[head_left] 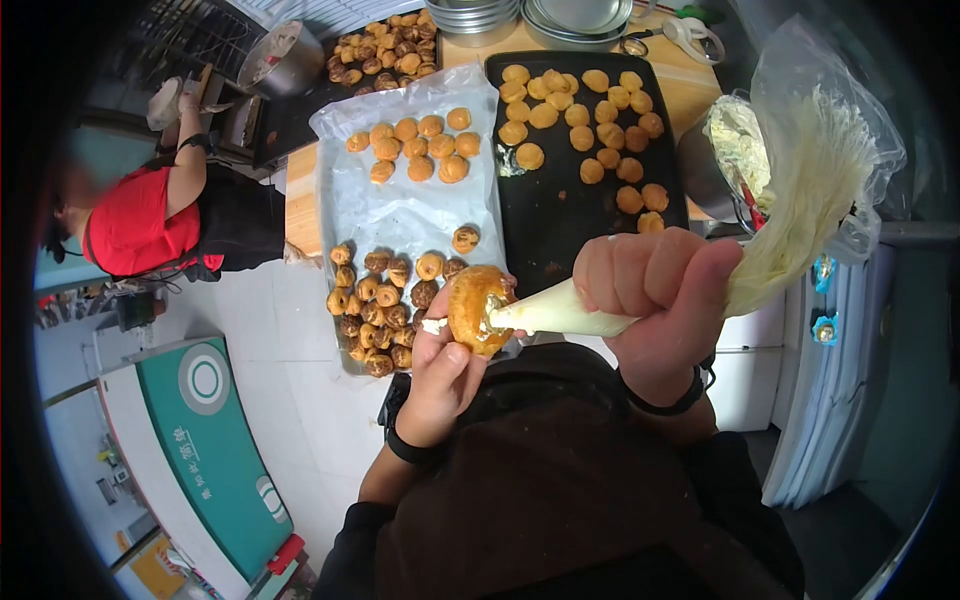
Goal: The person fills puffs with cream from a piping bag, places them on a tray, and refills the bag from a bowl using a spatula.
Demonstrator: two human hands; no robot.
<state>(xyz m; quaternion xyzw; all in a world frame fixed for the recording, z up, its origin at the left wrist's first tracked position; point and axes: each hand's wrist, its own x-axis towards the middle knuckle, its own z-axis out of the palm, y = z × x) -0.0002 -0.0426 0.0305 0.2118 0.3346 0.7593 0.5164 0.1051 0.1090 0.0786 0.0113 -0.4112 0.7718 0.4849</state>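
Note:
A golden-brown round pastry (473, 305) is held in my left hand (442, 378), its open side turned to the right. My right hand (655, 310) is wrapped round a piping bag (568, 308) of pale cream, whose tip touches the pastry's opening. The bag's loose upper part spreads out to the upper right. White cream shows at the opening, and a dab sits by my left fingers. Behind my hands, a paper-lined tray (350, 215) holds rows of small puffs and a pile of darker puffs. Beside it, a black tray (540, 215) holds several small golden puffs.
A metal pot of cream (700, 165) stands at the right, near a clear plastic bag (880, 135). Stacked round pans (475, 30), scissors (634, 44) and another tray of puffs lie at the back. At the left a person in red (145, 220) works near a metal bowl (283, 62).

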